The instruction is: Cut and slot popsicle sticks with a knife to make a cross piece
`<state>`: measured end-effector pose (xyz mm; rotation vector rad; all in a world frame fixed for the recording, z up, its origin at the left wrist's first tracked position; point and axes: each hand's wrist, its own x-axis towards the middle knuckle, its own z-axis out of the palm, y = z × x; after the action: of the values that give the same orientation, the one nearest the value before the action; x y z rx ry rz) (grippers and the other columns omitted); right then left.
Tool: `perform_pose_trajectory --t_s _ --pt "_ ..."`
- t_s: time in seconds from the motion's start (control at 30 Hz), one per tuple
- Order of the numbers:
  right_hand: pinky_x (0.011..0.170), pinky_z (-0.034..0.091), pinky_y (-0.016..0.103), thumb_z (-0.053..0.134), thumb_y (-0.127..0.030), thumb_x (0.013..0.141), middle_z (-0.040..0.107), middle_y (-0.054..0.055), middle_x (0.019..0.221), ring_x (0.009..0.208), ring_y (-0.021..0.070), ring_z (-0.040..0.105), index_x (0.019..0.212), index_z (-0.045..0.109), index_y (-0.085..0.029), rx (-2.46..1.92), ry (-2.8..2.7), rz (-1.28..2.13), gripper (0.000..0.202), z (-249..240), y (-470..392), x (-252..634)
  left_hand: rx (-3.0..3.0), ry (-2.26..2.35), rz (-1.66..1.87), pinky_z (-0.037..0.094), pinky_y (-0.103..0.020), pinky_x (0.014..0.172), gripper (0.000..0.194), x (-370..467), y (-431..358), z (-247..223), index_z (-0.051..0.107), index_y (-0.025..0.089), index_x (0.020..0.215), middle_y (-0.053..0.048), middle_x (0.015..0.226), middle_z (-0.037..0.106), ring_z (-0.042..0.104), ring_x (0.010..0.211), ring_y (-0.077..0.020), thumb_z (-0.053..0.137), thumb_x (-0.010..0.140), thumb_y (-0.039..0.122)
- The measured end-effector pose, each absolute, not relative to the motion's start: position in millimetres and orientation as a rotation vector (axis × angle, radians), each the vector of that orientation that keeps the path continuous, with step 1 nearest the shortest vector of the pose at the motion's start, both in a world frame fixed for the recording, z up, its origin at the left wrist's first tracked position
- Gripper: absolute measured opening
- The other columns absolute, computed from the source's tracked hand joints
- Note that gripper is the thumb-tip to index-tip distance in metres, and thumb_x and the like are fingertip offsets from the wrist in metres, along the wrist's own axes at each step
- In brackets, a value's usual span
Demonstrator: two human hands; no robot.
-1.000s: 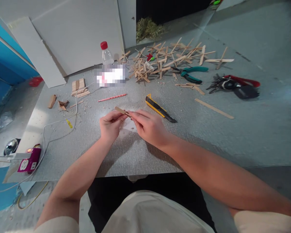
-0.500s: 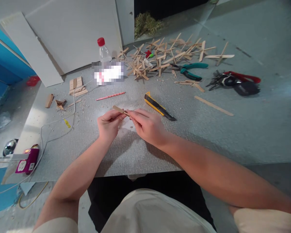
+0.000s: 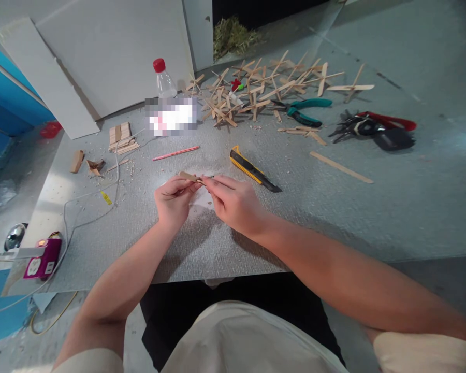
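Note:
Near the table's front middle, my left hand point(image 3: 173, 201) pinches a flat wooden stick point(image 3: 187, 176), whose rounded end shows above the fingers. My right hand point(image 3: 235, 202) meets it fingertip to fingertip, closed on the same small wooden work; the fingers partly hide where the pieces join. Just beyond my right hand lies a yellow and black utility knife point(image 3: 255, 170). A red striped pencil point(image 3: 176, 153) rests behind my left hand. One loose wooden stick point(image 3: 340, 167) lies off to the right.
Several crossed-stick pieces point(image 3: 256, 93) spread across the back, beside green-handled pliers point(image 3: 308, 111) and keys point(image 3: 367, 128). A red-capped bottle point(image 3: 165, 83) stands at the back left, near stacked sticks point(image 3: 121, 139). A white cable point(image 3: 64, 228) and purple box point(image 3: 44, 259) are at left.
The whole view has shifted slightly. Both hands keep their hold on the wooden work, with only a very small change in the fingers.

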<state>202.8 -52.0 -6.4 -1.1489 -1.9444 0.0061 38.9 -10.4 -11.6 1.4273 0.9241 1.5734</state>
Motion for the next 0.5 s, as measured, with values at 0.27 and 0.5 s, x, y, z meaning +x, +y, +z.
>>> perform_pose_trajectory --t_s 0.27,0.5 --pt "0.067 0.056 0.033 0.041 -0.008 0.098 0.077 0.013 0.100 0.081 0.0219 0.071 0.127 0.070 -0.009 -1.163 -2.000 -0.079 0.041 -8.1 -52.7 203.7 1.528 0.908 1.555 0.060 -0.026 0.069 0.011 37.7 -10.9 -14.0 0.081 0.028 0.074 0.000 0.083 0.079 0.074 0.077 -0.0138 0.092 0.073 0.030" --pt "0.060 0.051 0.032 0.041 -0.008 0.098 0.075 0.014 0.095 0.074 0.0200 0.068 0.127 0.070 -0.008 -1.214 -2.030 -0.104 0.042 -8.6 -55.1 202.4 1.600 0.934 1.547 0.061 -0.029 0.071 0.010 36.2 -13.1 -15.8 0.081 0.027 0.076 -0.001 0.085 0.079 0.076 0.080 -0.0161 0.089 0.077 0.032"
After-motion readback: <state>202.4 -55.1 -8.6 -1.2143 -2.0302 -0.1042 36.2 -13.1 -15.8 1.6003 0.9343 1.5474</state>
